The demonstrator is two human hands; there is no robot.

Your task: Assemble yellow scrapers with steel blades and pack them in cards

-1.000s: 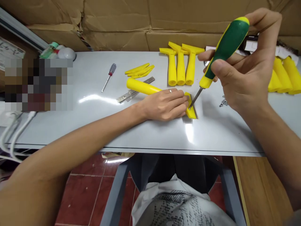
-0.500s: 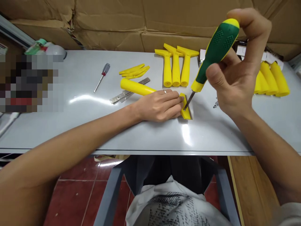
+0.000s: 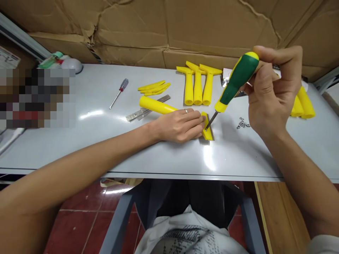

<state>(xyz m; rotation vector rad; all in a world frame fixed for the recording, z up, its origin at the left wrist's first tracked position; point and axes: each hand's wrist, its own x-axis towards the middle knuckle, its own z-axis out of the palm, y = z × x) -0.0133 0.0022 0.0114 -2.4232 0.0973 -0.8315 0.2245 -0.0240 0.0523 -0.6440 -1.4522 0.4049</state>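
My left hand (image 3: pixel 181 125) is closed around a yellow scraper (image 3: pixel 157 105) that lies on the table, its long handle sticking out to the left. The scraper's head shows beyond my fingertips, with a thin metal blade along its right edge. A green and yellow screwdriver (image 3: pixel 237 83) leans to the upper right, its tip on a screw spot in that head. My right hand (image 3: pixel 277 91) is at its handle: the index fingertip presses the yellow end, the thumb stands off the grip, and the other fingers are partly hidden behind it. Small screws (image 3: pixel 243 123) lie beside this hand.
Three yellow scraper handles (image 3: pixel 197 84) stand in a row at the back. Thin yellow strips (image 3: pixel 154 88), metal blades (image 3: pixel 135 115) and a small screwdriver (image 3: pixel 119 92) lie left of them. More yellow handles (image 3: pixel 305 102) are at the right. Cardboard (image 3: pixel 132 28) walls the back.
My right thumb has come away from the screwdriver's grip and the fingers have shifted around it. The screwdriver's tip stays on the scraper head. My left hand keeps its hold; the view has tilted slightly.
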